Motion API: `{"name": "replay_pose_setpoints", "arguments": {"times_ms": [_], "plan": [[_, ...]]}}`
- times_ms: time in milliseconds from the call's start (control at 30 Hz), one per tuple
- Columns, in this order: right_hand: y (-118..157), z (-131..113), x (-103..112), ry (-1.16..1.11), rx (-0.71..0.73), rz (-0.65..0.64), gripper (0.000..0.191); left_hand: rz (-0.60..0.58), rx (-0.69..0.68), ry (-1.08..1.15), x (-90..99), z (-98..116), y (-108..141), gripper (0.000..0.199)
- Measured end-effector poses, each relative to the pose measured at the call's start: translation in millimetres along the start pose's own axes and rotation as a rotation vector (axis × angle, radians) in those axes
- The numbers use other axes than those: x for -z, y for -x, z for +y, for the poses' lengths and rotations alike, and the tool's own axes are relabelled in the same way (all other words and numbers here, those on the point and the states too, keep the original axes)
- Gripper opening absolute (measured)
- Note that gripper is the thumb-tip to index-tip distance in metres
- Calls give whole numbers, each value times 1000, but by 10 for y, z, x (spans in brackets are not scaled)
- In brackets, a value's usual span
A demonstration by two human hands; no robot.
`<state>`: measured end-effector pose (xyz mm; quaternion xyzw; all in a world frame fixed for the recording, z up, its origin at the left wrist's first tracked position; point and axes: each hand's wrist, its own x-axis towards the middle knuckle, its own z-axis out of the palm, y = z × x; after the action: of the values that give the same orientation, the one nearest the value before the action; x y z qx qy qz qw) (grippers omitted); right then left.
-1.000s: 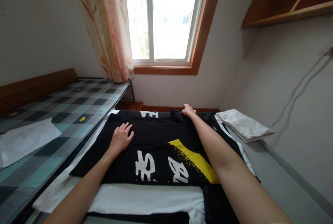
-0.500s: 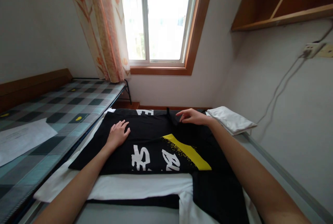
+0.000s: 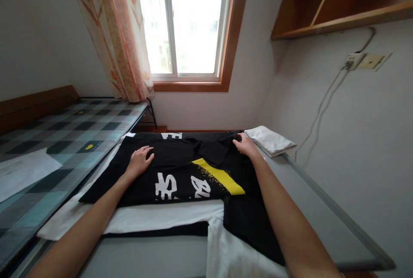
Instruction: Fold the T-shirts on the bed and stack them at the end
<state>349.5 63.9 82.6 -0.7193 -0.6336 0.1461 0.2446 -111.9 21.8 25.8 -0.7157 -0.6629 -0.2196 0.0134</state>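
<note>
A black T-shirt (image 3: 174,157) with white lettering and a yellow stripe lies partly folded, its far side turned inward. My left hand (image 3: 140,160) rests on the upper left of it, fingers spread and slightly bent. At the far right edge, my right hand (image 3: 245,144) pinches the black cloth between thumb and fingers. A black sleeve flap (image 3: 213,151) lies across the shirt between the two hands. The near sleeve (image 3: 248,220) extends toward me on the right. Beneath the T-shirt, a white garment (image 3: 161,217) shows along the near side, with one white sleeve hanging toward me.
A grey table (image 3: 151,256) carries the clothes. Folded white cloth (image 3: 269,141) sits at its far right corner. On the left is a bed with a checked mattress (image 3: 106,116) and a paper sheet (image 3: 27,170). A cable (image 3: 318,116) hangs down the right wall.
My right hand has moved to the far right edge and closed on the cloth. The sleeve flap, raised before, now lies flat. My left hand stays on the shirt; the view has turned slightly right.
</note>
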Motion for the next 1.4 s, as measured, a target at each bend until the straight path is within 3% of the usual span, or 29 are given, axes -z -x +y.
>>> {"name": "replay_pose_setpoints", "arguments": {"times_ms": [67, 167, 300, 433, 567, 700, 867, 1067, 1200, 1400], "plan": [[21, 45, -116, -32, -11, 52, 66, -3, 2, 135, -5, 80, -45, 47], [81, 69, -293, -87, 111, 102, 71, -48, 0, 354, -48, 322, -164, 51], [119, 103, -458, -22, 272, 112, 51, -184, -4, 680, -160, 844, -403, 56], [112, 141, -520, 34, 241, 119, 37, -328, 39, 875, -297, 1384, -642, 58], [137, 130, -524, 72, 163, 132, 33, -331, 26, 860, -472, 1685, -811, 43], [170, 108, -521, 95, 125, 139, 33, -234, 24, 778, -658, 1724, -885, 29], [153, 104, -529, 116, 93, 149, 37, -183, 33, 739, -772, 1640, -882, 36], [119, 93, -546, 221, 58, 118, 43, -126, -25, 657, -795, 1663, -823, 37], [148, 78, -540, 260, 67, 104, 45, -48, -106, 388, -768, 1682, -734, 27], [205, 44, -513, 303, 45, 134, 43, -2, -54, 204, -697, 1647, -676, 35]]}}
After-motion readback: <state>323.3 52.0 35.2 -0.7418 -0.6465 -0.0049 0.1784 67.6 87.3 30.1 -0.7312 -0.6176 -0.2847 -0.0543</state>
